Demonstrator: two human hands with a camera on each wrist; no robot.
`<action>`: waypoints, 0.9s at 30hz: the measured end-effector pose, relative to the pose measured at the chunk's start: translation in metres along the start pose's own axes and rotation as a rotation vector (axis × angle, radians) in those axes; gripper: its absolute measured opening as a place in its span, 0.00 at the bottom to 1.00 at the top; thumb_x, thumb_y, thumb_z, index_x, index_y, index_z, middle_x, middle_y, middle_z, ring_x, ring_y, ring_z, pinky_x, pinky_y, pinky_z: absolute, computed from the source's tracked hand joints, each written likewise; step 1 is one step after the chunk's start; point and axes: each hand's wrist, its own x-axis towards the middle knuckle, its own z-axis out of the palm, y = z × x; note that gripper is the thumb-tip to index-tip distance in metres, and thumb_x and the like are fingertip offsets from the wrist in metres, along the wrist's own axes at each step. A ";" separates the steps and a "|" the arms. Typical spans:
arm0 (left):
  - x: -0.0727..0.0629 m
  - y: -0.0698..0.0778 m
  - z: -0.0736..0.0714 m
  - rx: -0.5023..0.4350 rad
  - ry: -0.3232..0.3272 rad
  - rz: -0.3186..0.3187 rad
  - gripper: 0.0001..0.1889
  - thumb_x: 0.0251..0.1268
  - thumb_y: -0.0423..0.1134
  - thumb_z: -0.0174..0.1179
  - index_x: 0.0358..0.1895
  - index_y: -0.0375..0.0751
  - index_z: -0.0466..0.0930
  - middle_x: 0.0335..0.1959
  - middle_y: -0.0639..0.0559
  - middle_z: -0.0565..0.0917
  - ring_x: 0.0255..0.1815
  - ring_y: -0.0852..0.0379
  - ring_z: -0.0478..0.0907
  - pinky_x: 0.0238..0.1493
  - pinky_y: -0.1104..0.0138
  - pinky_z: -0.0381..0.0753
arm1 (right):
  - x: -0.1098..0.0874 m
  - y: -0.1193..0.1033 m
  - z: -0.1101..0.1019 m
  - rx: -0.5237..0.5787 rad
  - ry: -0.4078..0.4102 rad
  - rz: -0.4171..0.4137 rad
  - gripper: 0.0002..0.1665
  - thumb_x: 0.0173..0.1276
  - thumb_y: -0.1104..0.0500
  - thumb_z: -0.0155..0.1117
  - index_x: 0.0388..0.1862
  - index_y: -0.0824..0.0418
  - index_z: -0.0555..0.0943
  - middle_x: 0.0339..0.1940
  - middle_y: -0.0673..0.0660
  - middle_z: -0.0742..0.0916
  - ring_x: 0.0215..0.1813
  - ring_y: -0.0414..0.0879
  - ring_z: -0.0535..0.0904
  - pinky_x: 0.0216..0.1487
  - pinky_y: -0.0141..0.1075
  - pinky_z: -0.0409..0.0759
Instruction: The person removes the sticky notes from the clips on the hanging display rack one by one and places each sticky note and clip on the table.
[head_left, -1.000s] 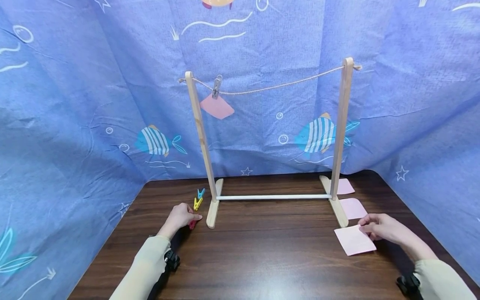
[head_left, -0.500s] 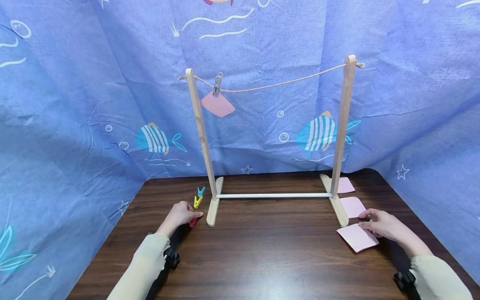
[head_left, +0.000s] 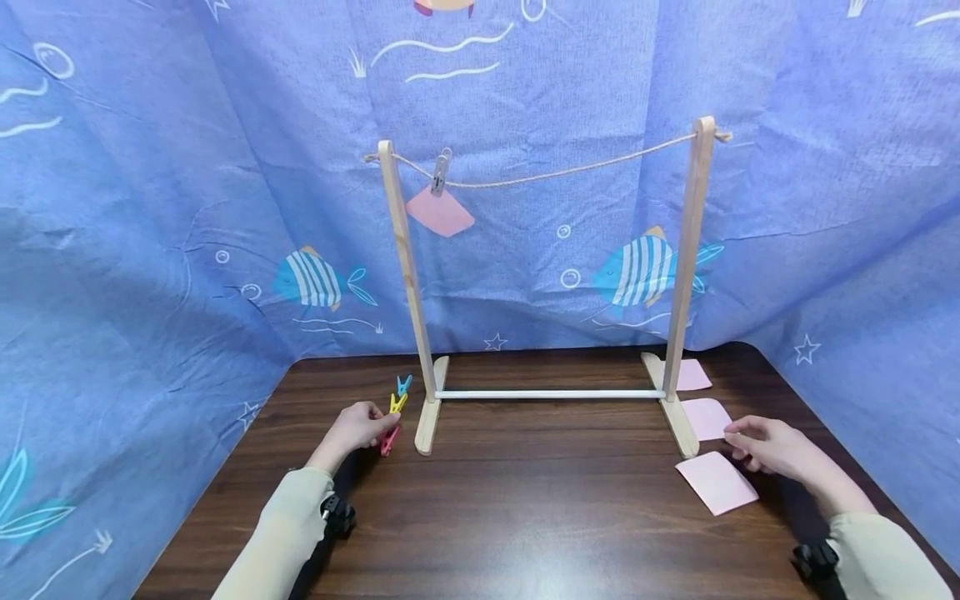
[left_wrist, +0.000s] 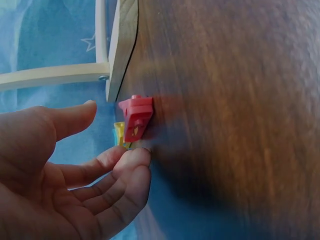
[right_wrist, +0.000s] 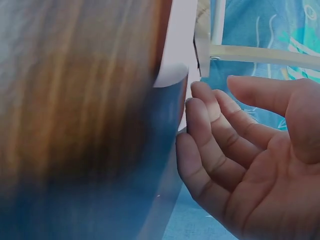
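My left hand (head_left: 362, 427) is at the red clothespin (head_left: 388, 440) on the left of the table. In the left wrist view, thumb and fingers stand apart around the red clothespin (left_wrist: 136, 117), not pinching it. Behind it lie a yellow clothespin (head_left: 397, 403) and a blue clothespin (head_left: 404, 385). At the right, my right hand (head_left: 772, 450) hovers beside the nearest pink paper square (head_left: 717, 483). Its fingers are loosely bent with nothing between them and the thumb in the right wrist view. That sheet (right_wrist: 172, 75) shows a lifted, curled edge near the fingertips.
A wooden stand (head_left: 692, 250) carries a sagging cord (head_left: 555, 174). A metal clip (head_left: 440, 173) hangs a pink sheet (head_left: 441, 213) on the cord's left part. Two further pink squares, a middle one (head_left: 705, 418) and a far one (head_left: 688, 375), lie by the stand's right foot.
My right hand has let go of the nearest pink square and drawn slightly away from it. The left thumb has shifted off, so more of the red clothespin shows.
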 end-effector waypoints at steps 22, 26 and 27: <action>-0.007 0.028 -0.061 -0.002 0.125 0.116 0.29 0.74 0.60 0.56 0.51 0.32 0.79 0.31 0.45 0.84 0.31 0.49 0.83 0.34 0.62 0.79 | 0.000 -0.067 -0.025 0.067 0.117 -0.252 0.17 0.78 0.60 0.57 0.54 0.75 0.76 0.29 0.48 0.86 0.28 0.38 0.80 0.30 0.30 0.81; -0.012 0.040 -0.082 0.013 0.149 0.143 0.32 0.73 0.63 0.54 0.54 0.32 0.79 0.35 0.44 0.86 0.30 0.55 0.83 0.35 0.61 0.80 | 0.001 -0.080 -0.034 0.030 0.148 -0.301 0.17 0.78 0.60 0.57 0.55 0.74 0.77 0.30 0.46 0.87 0.29 0.38 0.81 0.30 0.29 0.80; -0.014 0.043 -0.087 0.010 0.157 0.151 0.32 0.73 0.63 0.54 0.55 0.32 0.79 0.37 0.43 0.86 0.30 0.56 0.83 0.35 0.60 0.80 | 0.001 -0.083 -0.036 0.019 0.155 -0.312 0.17 0.79 0.60 0.57 0.55 0.74 0.77 0.30 0.46 0.87 0.29 0.38 0.81 0.30 0.29 0.80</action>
